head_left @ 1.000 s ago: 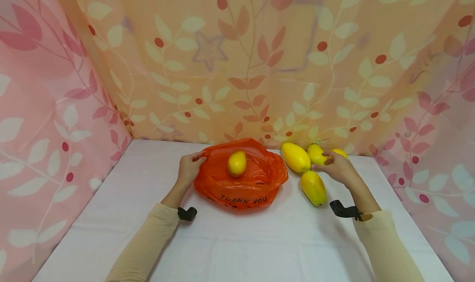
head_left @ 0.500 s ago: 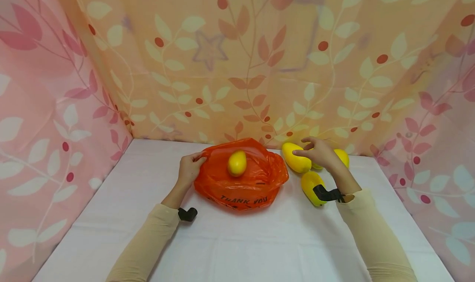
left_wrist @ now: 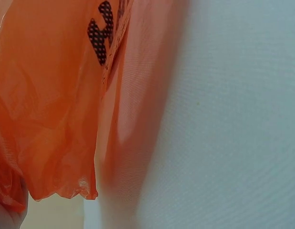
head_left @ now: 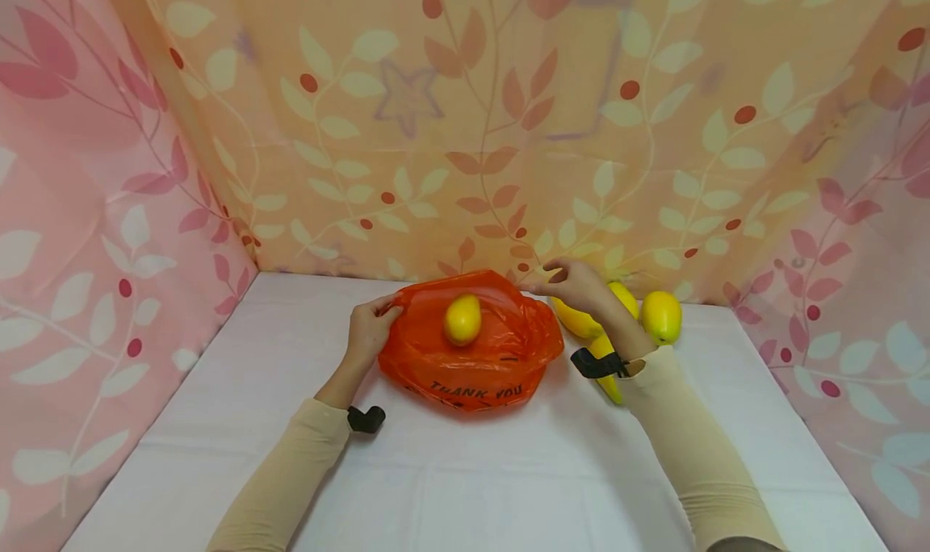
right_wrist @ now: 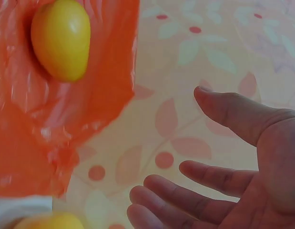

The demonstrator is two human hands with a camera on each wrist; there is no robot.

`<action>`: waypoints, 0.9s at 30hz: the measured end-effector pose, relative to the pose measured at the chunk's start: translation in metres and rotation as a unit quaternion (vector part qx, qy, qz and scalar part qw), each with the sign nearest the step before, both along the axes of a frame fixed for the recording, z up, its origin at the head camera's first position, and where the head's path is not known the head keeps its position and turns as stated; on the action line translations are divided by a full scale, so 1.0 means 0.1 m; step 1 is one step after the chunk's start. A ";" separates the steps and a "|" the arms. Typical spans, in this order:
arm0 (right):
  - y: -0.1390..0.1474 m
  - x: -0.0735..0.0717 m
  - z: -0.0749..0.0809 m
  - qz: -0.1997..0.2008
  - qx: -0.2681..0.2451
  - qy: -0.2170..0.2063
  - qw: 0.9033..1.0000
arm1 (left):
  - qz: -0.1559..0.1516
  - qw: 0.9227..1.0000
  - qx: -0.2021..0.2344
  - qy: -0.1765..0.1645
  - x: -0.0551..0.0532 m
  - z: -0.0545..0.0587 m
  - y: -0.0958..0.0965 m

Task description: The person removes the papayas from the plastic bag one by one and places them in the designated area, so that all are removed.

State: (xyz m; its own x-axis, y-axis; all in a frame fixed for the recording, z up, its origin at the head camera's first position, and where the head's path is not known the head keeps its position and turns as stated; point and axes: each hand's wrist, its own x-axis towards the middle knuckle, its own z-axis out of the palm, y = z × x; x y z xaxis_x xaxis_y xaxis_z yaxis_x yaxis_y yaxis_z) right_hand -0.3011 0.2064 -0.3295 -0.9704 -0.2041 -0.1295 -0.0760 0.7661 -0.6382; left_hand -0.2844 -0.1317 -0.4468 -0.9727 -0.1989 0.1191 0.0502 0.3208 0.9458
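A red-orange plastic bag (head_left: 421, 362) printed "THANK YOU" lies spread on the white-covered table. One yellow mango (head_left: 462, 319) sits in its spread opening; the right wrist view shows this mango (right_wrist: 61, 40) against the wrinkled plastic. My left hand (head_left: 369, 332) pinches the bag's left edge. In the left wrist view the bag (left_wrist: 47, 119) hangs down, and only a sliver of that hand (left_wrist: 9, 217) shows. My right hand (head_left: 581, 284) is above the loose mangoes, just beyond the bag's right edge. Seen from its wrist, the right hand (right_wrist: 233, 176) has spread fingers and holds nothing.
Right of the bag lie several yellow mangoes, one (head_left: 661, 316) farthest right. Others, such as the left one (head_left: 574, 319), are partly covered by my right hand and arm. A patterned cloth wall (head_left: 472, 132) rises behind the table (head_left: 465, 487), with more cloth at both sides.
My right hand has moved left, from over the mangoes to near the bag's right edge, its fingers holding nothing. The left hand, the bag and the mango in it have stayed put.
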 end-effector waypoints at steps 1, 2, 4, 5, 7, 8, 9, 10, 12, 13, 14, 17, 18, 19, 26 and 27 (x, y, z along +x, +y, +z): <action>-0.04 -0.01 0.00 0.003 -0.001 0.002 1.000 | 0.001 1.000 -0.001 0.002 0.00 0.00 0.00; -0.08 -0.01 -0.01 0.007 -0.002 0.004 1.000 | 0.001 1.000 -0.003 0.003 0.00 0.00 0.00; -0.15 -0.02 -0.02 0.014 -0.006 0.004 1.000 | 0.000 1.000 -0.003 0.006 0.00 0.00 0.01; -0.19 -0.03 -0.03 0.019 -0.008 0.003 1.000 | 0.000 1.000 -0.001 0.007 0.00 0.00 0.01; -0.26 -0.05 -0.06 0.026 -0.012 -0.001 1.000 | -0.002 1.000 0.004 0.008 0.00 -0.01 0.01; -0.30 -0.06 -0.07 0.032 -0.014 -0.002 0.999 | -0.003 1.000 0.008 0.008 0.00 -0.01 0.01; -0.33 -0.07 -0.09 0.036 -0.015 -0.003 0.999 | -0.004 1.000 0.010 0.008 0.00 -0.01 0.02; -0.37 -0.08 -0.11 0.041 -0.015 -0.003 0.999 | -0.004 1.000 0.010 0.008 0.00 -0.01 0.02; -0.44 -0.09 -0.14 0.048 -0.015 -0.003 0.999 | -0.002 1.000 0.007 0.009 0.00 -0.01 0.02; -0.48 -0.10 -0.16 0.051 -0.013 -0.003 0.999 | -0.001 1.000 0.002 0.009 0.00 -0.01 0.02; -0.51 -0.10 -0.17 0.054 -0.008 -0.004 0.998 | 0.000 1.000 -0.003 0.010 0.00 -0.01 0.02; -0.60 -0.11 -0.20 0.057 0.002 -0.010 0.998 | 0.002 1.000 -0.022 0.015 -0.01 -0.02 0.02; -0.62 -0.11 -0.22 0.058 0.005 -0.013 0.998 | 0.002 1.000 -0.025 0.016 -0.01 -0.02 0.02; -0.64 -0.12 -0.23 0.060 0.006 -0.015 0.998 | 0.003 0.999 -0.030 0.018 -0.01 -0.02 0.03; -0.81 -0.16 -0.34 0.075 0.017 -0.025 0.997 | 0.011 0.999 -0.036 0.029 -0.02 -0.02 0.04; -0.84 -0.17 -0.36 0.078 0.025 -0.020 0.996 | 0.012 0.999 -0.036 0.030 -0.02 -0.02 0.04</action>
